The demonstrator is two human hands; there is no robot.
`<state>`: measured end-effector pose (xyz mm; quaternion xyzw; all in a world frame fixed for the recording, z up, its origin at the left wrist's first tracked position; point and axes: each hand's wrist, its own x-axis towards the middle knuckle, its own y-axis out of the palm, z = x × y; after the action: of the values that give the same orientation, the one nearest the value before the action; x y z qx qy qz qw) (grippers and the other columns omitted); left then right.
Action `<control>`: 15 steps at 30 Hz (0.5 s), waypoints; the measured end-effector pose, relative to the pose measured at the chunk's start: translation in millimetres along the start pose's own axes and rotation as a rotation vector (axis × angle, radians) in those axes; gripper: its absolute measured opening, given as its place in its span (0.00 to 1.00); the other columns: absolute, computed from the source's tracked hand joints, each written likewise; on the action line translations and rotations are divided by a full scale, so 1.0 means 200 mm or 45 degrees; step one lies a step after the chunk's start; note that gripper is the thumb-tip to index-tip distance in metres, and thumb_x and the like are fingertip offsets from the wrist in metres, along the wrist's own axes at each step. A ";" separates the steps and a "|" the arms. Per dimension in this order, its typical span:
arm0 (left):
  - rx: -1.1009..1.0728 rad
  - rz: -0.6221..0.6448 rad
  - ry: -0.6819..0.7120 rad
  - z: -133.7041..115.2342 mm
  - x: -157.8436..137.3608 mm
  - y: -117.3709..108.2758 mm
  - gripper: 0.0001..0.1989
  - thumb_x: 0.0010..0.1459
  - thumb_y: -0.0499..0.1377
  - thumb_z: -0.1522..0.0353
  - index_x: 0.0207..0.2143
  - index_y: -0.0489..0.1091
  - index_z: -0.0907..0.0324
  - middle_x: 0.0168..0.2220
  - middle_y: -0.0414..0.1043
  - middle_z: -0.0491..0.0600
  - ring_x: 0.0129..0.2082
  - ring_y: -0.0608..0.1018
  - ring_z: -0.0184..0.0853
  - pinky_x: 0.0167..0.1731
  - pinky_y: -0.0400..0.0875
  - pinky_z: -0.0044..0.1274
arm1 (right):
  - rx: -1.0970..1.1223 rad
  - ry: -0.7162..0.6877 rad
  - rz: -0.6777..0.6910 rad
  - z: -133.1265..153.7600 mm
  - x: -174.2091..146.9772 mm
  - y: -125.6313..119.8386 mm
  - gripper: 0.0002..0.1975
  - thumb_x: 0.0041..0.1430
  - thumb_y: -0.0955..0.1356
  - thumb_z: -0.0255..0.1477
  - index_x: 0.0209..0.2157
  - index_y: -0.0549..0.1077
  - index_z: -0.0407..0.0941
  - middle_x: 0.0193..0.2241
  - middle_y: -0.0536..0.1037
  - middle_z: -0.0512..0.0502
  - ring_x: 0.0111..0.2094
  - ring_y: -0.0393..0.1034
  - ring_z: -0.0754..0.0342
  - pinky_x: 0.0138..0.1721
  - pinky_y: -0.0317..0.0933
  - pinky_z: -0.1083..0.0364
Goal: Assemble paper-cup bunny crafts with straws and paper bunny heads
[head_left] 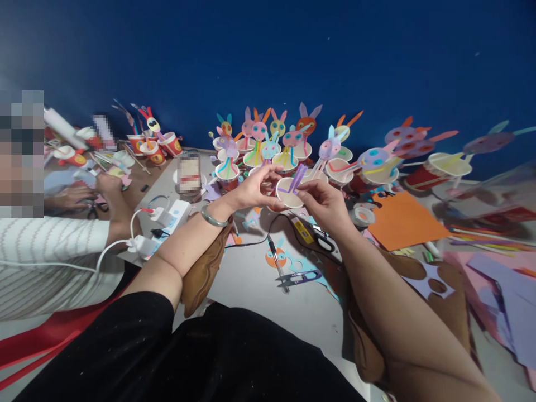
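Observation:
A paper cup [290, 200] is held up in the middle, its open mouth facing me. My left hand [260, 187] grips the cup's left side, thumb at the rim and fingers curved round it. My right hand [324, 201] pinches at the cup's right edge, where a folded purple paper strip [298, 178] stands up from inside. Below the hands lie a pen [275, 259], thread snips [299, 277] and an orange paper disc with eyes [275, 257]. White-handled scissors [323, 239] and a yellow box [302, 230] lie under my right wrist.
Several cups with paper rabbit heads [259, 132] line the blue wall [268, 61]. Orange paper [406, 220] and coloured strips lie at right. A white power strip [173, 220] with plugs stands at left, beside a co-worker's hands [111, 187].

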<state>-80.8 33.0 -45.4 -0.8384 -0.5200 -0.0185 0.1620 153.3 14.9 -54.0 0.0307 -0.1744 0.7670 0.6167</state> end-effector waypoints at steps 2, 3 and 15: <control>0.031 0.072 0.033 0.02 0.00 0.01 0.52 0.38 0.80 0.54 0.63 0.65 0.56 0.57 0.72 0.59 0.60 0.76 0.46 0.57 0.74 0.35 | -0.006 -0.016 -0.037 0.01 -0.01 0.01 0.14 0.58 0.72 0.44 0.38 0.73 0.49 0.21 0.66 0.55 0.21 0.59 0.57 0.25 0.54 0.54; 0.039 0.092 0.058 0.03 0.01 0.01 0.51 0.38 0.80 0.55 0.63 0.65 0.56 0.58 0.72 0.59 0.61 0.76 0.47 0.59 0.73 0.36 | -0.005 -0.025 -0.050 0.02 -0.01 0.01 0.14 0.58 0.72 0.44 0.38 0.73 0.49 0.21 0.66 0.55 0.21 0.58 0.56 0.25 0.54 0.54; 0.123 0.065 0.202 0.03 0.01 0.01 0.35 0.47 0.76 0.63 0.56 0.72 0.61 0.55 0.78 0.59 0.55 0.81 0.43 0.58 0.74 0.33 | -0.119 -0.053 -0.015 0.01 -0.01 -0.01 0.18 0.56 0.74 0.46 0.42 0.78 0.47 0.22 0.68 0.54 0.23 0.61 0.57 0.24 0.56 0.55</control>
<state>-78.1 35.7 -52.2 -0.8385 -0.4844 -0.0557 0.2432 155.7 12.8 -52.4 0.0188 -0.2226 0.7535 0.6183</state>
